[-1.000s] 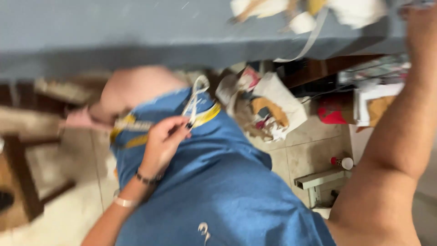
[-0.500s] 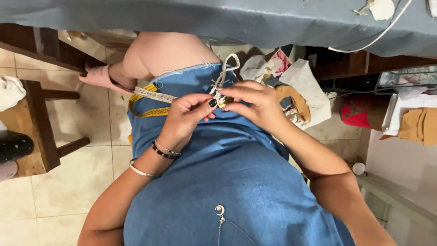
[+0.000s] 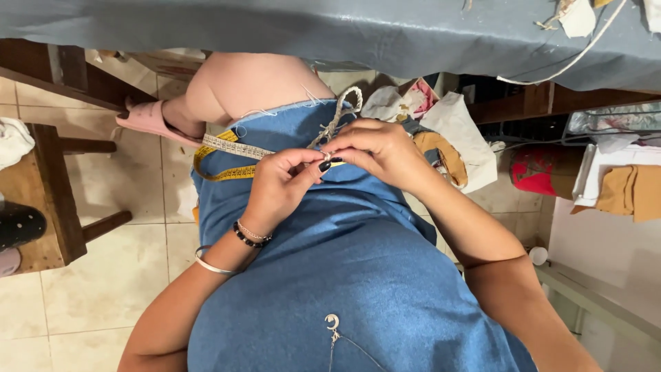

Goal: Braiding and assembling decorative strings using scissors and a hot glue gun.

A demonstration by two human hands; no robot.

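Note:
I look down at my lap, covered by a blue denim garment (image 3: pixel 358 275). My left hand (image 3: pixel 279 189) and my right hand (image 3: pixel 379 148) meet over it and pinch a loop of pale braided cord (image 3: pixel 337 114) between their fingertips. A yellow and white measuring tape (image 3: pixel 231 151) lies across the denim just left of my left hand. My left wrist wears a dark bead bracelet and a silver bangle. A small crescent pendant (image 3: pixel 332 322) hangs on my chest.
A table edge draped in grey-blue cloth (image 3: pixel 275 27) runs along the top, with scraps and a white cord on it. A wooden stool (image 3: pixel 48 193) stands on the tiled floor at left. Bags and fabric pieces (image 3: pixel 441 131) lie at right, beside a red object (image 3: pixel 537 169).
The view steadied from a blur. My right hand came down from the table edge and joined my left hand on the cord loop over the denim.

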